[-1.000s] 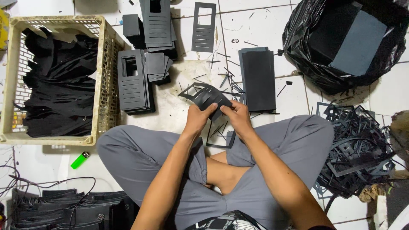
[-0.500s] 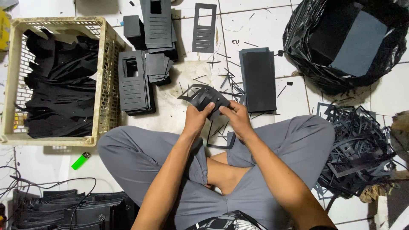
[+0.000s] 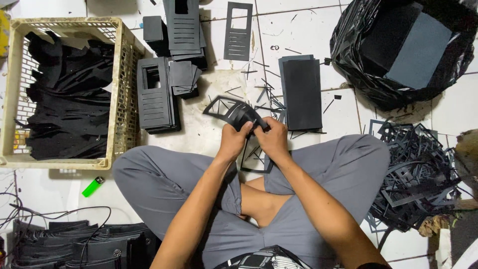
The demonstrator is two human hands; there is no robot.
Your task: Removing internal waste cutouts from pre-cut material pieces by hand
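I sit cross-legged on a white tiled floor. Both hands meet above my knees on a thin black cut-out sheet (image 3: 233,112) with open frames, bent and curling to the left. My left hand (image 3: 233,139) grips its lower edge with fingers closed. My right hand (image 3: 273,135) pinches the same sheet just to the right, thumb on top. Black offcut strips (image 3: 259,94) litter the floor under and beyond the sheet.
A beige plastic crate (image 3: 122,84) of black scraps stands at the left. Stacks of black die-cut panels (image 3: 153,94) and a plain stack (image 3: 301,92) lie ahead. A black bag (image 3: 398,50) sits top right, a heap of frame waste (image 3: 413,169) at right, a green lighter (image 3: 92,187) by my left knee.
The black sheet has been turned and pulled further left between my hands, its free end now fanning out to the left. Both hands stay in nearly the same place.
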